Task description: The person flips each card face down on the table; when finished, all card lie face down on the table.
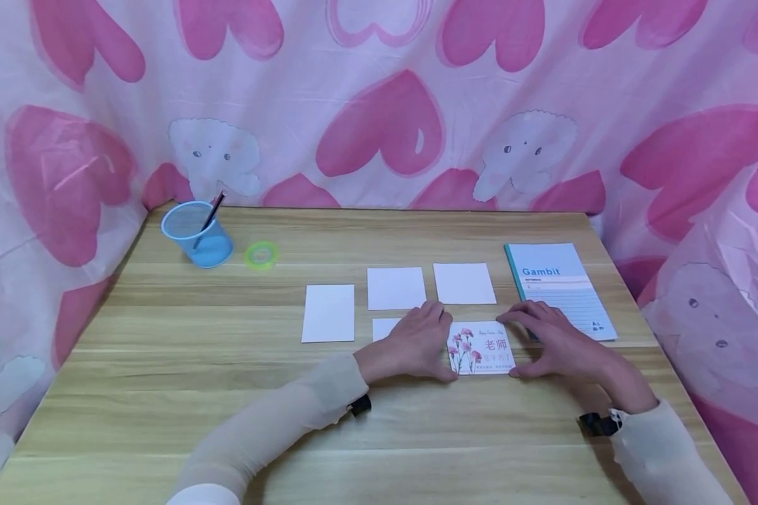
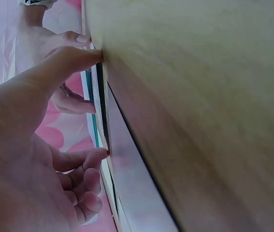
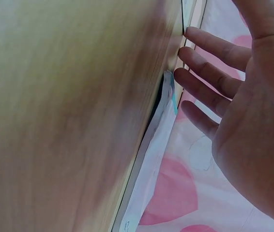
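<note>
A greeting card (image 1: 480, 348) with pink flowers and Chinese lettering lies face up, low over the wooden table. My left hand (image 1: 413, 344) holds its left end, thumb at the near corner and index finger at the far one. In the left wrist view the thumb (image 2: 86, 57) and index fingertip span the card's thin edge. At the right end, my right hand (image 1: 559, 344) holds the card between thumb and index finger at the two corners. Its other fingers (image 3: 209, 79) spread loosely beside the notebook in the right wrist view; the thumb is hidden there.
Several blank white cards, including an upright one (image 1: 328, 313) and two behind (image 1: 396, 288) the hands, lie around; one (image 1: 384, 327) is partly under my left hand. A Gambit notebook (image 1: 562, 291) lies right. Farther left are a blue pen cup (image 1: 215, 250) and green tape roll (image 1: 262, 266).
</note>
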`<state>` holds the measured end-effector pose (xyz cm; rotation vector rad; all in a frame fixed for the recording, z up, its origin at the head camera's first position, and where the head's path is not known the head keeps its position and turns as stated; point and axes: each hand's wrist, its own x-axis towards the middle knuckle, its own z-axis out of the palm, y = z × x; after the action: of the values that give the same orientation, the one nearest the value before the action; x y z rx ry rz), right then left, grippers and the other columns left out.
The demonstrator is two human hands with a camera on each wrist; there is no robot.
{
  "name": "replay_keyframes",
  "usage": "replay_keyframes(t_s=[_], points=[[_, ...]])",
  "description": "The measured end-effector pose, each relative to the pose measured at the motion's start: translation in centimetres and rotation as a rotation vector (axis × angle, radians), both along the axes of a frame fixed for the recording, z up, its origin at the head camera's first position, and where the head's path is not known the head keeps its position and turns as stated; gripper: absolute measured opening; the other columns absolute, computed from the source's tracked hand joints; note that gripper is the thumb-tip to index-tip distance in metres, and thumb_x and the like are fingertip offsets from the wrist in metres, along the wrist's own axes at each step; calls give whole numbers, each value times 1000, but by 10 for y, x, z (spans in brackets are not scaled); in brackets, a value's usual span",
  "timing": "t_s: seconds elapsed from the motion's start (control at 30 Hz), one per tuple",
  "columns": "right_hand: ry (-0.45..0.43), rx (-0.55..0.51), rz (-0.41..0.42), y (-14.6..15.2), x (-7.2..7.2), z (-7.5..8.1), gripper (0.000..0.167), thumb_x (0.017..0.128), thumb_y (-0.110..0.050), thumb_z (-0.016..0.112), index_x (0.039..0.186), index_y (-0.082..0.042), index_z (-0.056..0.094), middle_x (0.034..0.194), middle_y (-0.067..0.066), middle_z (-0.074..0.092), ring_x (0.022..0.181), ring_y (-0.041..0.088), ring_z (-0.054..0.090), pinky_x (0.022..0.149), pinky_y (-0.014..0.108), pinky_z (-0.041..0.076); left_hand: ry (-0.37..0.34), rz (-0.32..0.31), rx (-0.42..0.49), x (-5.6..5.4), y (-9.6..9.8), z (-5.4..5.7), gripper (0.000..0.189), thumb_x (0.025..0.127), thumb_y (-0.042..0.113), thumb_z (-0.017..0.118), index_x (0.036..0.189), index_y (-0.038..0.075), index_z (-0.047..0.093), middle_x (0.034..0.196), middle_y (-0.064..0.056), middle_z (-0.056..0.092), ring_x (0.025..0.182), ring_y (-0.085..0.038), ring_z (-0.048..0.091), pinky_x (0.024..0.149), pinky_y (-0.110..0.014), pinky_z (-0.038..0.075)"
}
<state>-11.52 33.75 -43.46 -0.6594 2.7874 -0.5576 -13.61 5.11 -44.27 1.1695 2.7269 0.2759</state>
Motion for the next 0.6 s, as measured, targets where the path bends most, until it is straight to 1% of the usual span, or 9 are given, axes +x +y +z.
replay_keyframes(t_s=[0.1,0.2,0.3,0.33,0.4,0.53,0.6], points=[[-6,1,-3,-1,1,0,93,61,-62,85,138,-22,52,134,2,43,119,26,37,98,55,30,5,6,25,0,0,0,82,66,67,76,116,5,53,97,2,39,89,-14,36,71,-22,33],[5,-3,4,-1,1,-1,94,60,-63,85,138,-22,51,134,1,42,119,25,37,97,53,31,0,15,60,0,-1,1,87,65,66,76,120,4,53,99,2,40,90,-14,36,72,-21,34],[20,-15,13,-2,2,-1,93,61,-61,86,136,-21,50,132,-1,42,117,22,37,97,51,32,-6,22,87,0,-3,2,90,64,67,76,124,4,52,101,1,40,91,-14,35,73,-21,33],[31,-22,21,-2,2,-1,93,61,-60,86,136,-19,49,132,-1,42,117,22,38,97,51,33,-5,25,95,0,-3,3,91,64,67,76,126,5,51,105,0,40,94,-15,35,74,-21,33],[57,-41,40,-4,2,0,94,61,-56,88,135,-16,48,132,0,42,117,21,38,97,50,34,-6,33,112,0,-3,4,93,63,67,77,129,6,49,116,-3,40,104,-16,35,81,-24,33],[132,-77,89,-10,2,4,96,60,-48,92,135,-12,46,135,2,41,121,21,37,98,50,36,-25,46,152,0,1,5,100,64,68,77,138,9,45,138,-8,33,122,-20,29,92,-31,29],[162,-90,102,-14,2,6,96,58,-45,94,135,-11,46,136,2,41,122,20,37,99,48,36,-23,42,159,-1,4,5,103,64,69,77,141,11,43,141,-8,33,124,-20,29,94,-33,29]])
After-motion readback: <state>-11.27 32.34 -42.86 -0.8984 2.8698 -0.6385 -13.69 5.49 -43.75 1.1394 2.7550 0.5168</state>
